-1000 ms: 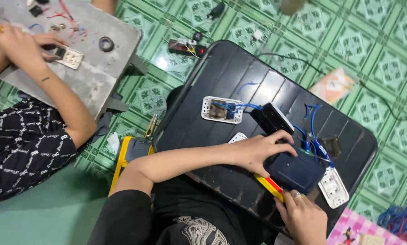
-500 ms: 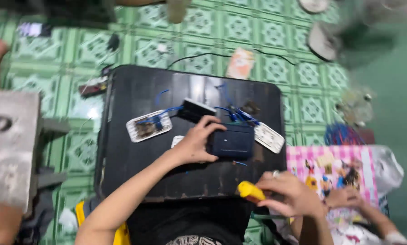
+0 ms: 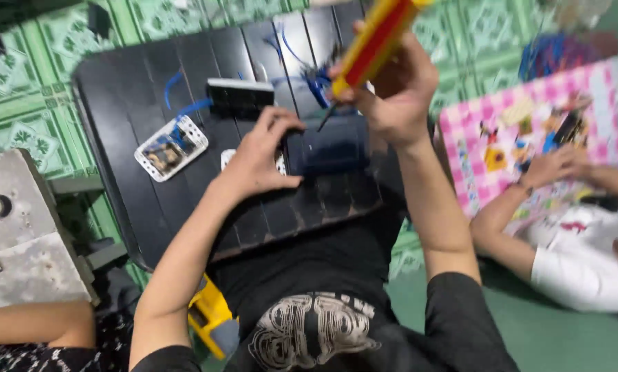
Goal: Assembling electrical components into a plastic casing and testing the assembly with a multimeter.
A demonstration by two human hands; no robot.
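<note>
Two hands work over a black slatted desk. Right hand: fingers wrapped tight around a yellow and red screwdriver, tip angled down toward a dark blue box on the desk. Left hand: fingers loosely curled, resting on the desk at the box's left edge, thumb touching its lower corner. One white switch plate lies left of that hand, with blue wires running up to a black block. One pink checked mat lies right of the desk, another person's hand on it.
</note>
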